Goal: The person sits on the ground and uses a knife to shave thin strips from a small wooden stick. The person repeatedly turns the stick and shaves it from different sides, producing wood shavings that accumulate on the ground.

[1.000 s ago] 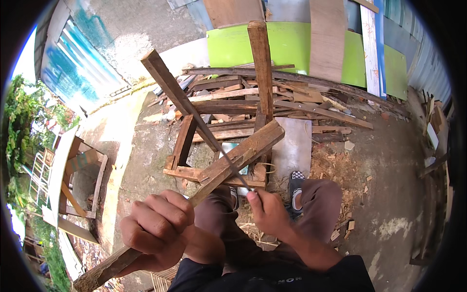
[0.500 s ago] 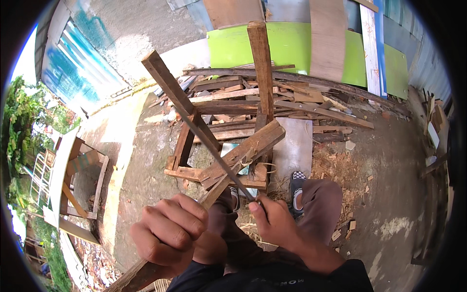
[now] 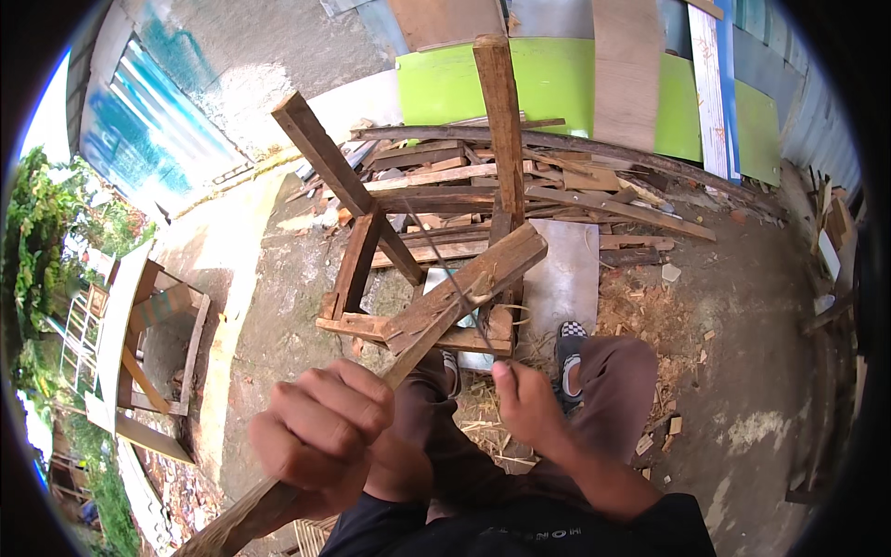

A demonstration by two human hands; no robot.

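My left hand (image 3: 325,432) is closed round a long, rough wooden stick (image 3: 410,364) that slants up from the lower left. The stick's far end lies against a thick wooden block (image 3: 509,264), with pale curled shavings there. My right hand (image 3: 534,408) is closed on a long, thin dark blade (image 3: 434,249), like a machete seen nearly edge-on; its handle is hidden in my fingers. Motion blurs the blade, which crosses the stick near the shavings. Under the block stands a wooden frame (image 3: 355,265) with two upright posts, like an upturned stool.
Beyond the frame lies a heap of planks (image 3: 445,176) before a green panel (image 3: 548,84). A grey sheet (image 3: 564,265) lies on the ground by my shoe (image 3: 570,353). Wood chips (image 3: 631,325) litter the right. Another wooden frame (image 3: 195,357) stands at the left.
My right hand has shifted slightly right, and the blade has swung away from my left hand to a steeper angle, farther along the stick. My left hand has barely moved.
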